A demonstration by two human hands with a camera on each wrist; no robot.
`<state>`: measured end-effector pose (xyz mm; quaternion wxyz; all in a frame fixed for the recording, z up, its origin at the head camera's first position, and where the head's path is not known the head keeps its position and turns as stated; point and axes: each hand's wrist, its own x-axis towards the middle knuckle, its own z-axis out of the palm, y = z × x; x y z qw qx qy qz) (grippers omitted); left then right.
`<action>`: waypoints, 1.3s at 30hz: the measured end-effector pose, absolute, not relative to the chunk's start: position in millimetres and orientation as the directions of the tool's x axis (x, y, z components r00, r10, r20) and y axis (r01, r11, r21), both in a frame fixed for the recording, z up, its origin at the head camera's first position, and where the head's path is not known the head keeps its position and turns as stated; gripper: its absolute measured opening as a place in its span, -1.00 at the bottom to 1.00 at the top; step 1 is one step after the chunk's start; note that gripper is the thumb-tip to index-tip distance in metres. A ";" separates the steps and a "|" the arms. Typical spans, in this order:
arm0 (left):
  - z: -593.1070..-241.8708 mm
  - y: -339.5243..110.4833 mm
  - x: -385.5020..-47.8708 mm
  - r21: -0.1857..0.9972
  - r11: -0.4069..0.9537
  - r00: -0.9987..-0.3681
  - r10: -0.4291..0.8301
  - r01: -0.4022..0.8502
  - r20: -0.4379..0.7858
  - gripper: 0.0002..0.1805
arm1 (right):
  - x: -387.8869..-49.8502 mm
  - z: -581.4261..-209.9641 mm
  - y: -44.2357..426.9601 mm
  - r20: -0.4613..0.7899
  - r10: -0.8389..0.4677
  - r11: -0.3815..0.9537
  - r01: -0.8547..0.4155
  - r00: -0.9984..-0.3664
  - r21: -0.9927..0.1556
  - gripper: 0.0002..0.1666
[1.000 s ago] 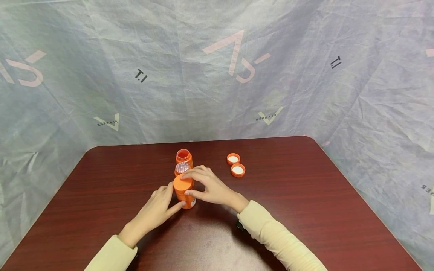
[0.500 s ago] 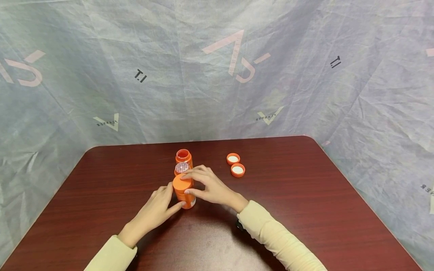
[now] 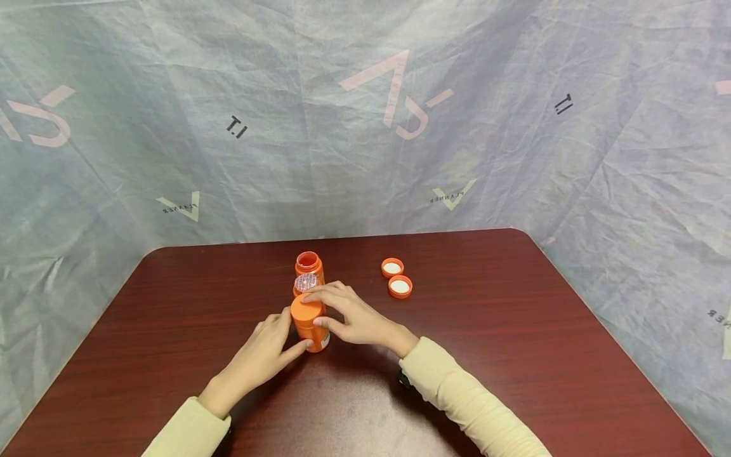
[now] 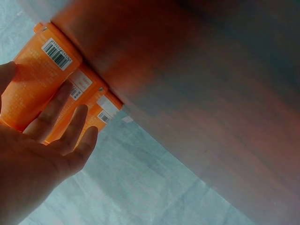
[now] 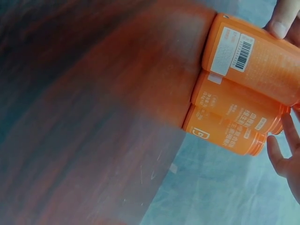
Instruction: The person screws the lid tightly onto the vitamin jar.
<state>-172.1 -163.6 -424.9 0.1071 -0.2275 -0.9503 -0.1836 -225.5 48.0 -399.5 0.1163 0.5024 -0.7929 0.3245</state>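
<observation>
Three orange bottles stand in a row on the table. The nearest bottle [image 3: 312,336] wears its orange cap [image 3: 306,309]. Behind it, the middle bottle [image 5: 236,103] has a printed seal over its mouth. At the back, the far bottle [image 3: 308,262] is uncapped, its mouth uncovered. My left hand [image 3: 257,349] holds the nearest bottle low down between thumb and fingers; in the left wrist view its other fingers spread beside the row. My right hand [image 3: 356,317] has its thumb and fingers around the cap's edge from the right.
Two loose orange caps [image 3: 392,268] with white linings lie inside up to the right of the row. The dark red-brown table [image 3: 485,317] ends at a grey fabric backdrop [image 3: 285,158] behind and at the sides.
My right thumb and fingertips have shifted slightly around the cap. The left hand, the bottles and the loose caps keep their places.
</observation>
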 end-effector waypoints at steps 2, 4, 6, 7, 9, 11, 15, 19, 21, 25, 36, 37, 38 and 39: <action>-425.2 -163.7 -172.0 0.299 0.830 -0.873 0.393 0.472 0.288 -0.20 | -225.4 -399.5 48.1 0.506 -0.727 0.285 -0.874 -0.464 -0.393 -0.54; -425.2 -163.9 -171.9 0.295 0.831 -0.873 0.393 0.472 0.290 -0.19 | -225.3 -399.3 48.0 0.506 -0.727 0.292 -0.876 -0.463 -0.383 -0.52; -425.2 -164.0 -171.9 0.290 0.832 -0.872 0.394 0.472 0.291 -0.18 | -225.4 -398.9 47.6 0.513 -0.723 0.300 -0.879 -0.464 -0.372 -0.50; -425.1 -164.1 -171.8 0.288 0.833 -0.872 0.394 0.472 0.291 -0.17 | -225.3 -398.4 47.3 0.516 -0.719 0.303 -0.878 -0.465 -0.370 -0.49; -425.0 -164.1 -171.9 0.285 0.834 -0.871 0.394 0.473 0.292 -0.17 | -225.3 -397.7 46.7 0.526 -0.714 0.311 -0.882 -0.463 -0.354 -0.49; -425.1 -164.1 -171.9 0.285 0.833 -0.871 0.395 0.473 0.291 -0.17 | -225.1 -397.1 46.4 0.531 -0.711 0.313 -0.884 -0.460 -0.348 -0.49; -425.2 -164.4 -171.8 0.293 0.832 -0.873 0.393 0.471 0.287 -0.17 | -224.0 -396.3 46.0 0.521 -0.713 0.303 -0.877 -0.469 -0.373 -0.50; -425.5 -164.6 -171.7 0.300 0.831 -0.876 0.391 0.468 0.284 -0.16 | -223.1 -396.2 45.6 0.509 -0.716 0.289 -0.867 -0.478 -0.407 -0.50; -425.6 -164.5 -171.6 0.298 0.832 -0.876 0.391 0.468 0.283 -0.16 | -222.9 -396.5 45.4 0.513 -0.714 0.291 -0.869 -0.476 -0.401 -0.50; -425.1 -163.8 -171.8 0.287 0.833 -0.871 0.395 0.474 0.292 -0.18 | -223.2 -396.6 45.2 0.521 -0.706 0.313 -0.871 -0.480 -0.378 -0.46; -422.0 -163.1 -171.2 0.278 0.832 -0.866 0.399 0.480 0.302 -0.20 | -222.9 -394.0 45.5 0.533 -0.702 0.321 -0.878 -0.473 -0.356 -0.49; -421.9 -163.1 -171.1 0.280 0.832 -0.866 0.398 0.480 0.301 -0.20 | -223.0 -394.3 45.6 0.536 -0.699 0.318 -0.877 -0.474 -0.360 -0.48; -422.0 -163.2 -171.1 0.281 0.832 -0.867 0.398 0.479 0.301 -0.20 | -222.9 -394.6 45.5 0.539 -0.696 0.316 -0.877 -0.474 -0.363 -0.48; -422.0 -163.3 -171.1 0.282 0.831 -0.867 0.398 0.479 0.301 -0.21 | -222.7 -394.6 45.4 0.541 -0.693 0.316 -0.876 -0.475 -0.365 -0.48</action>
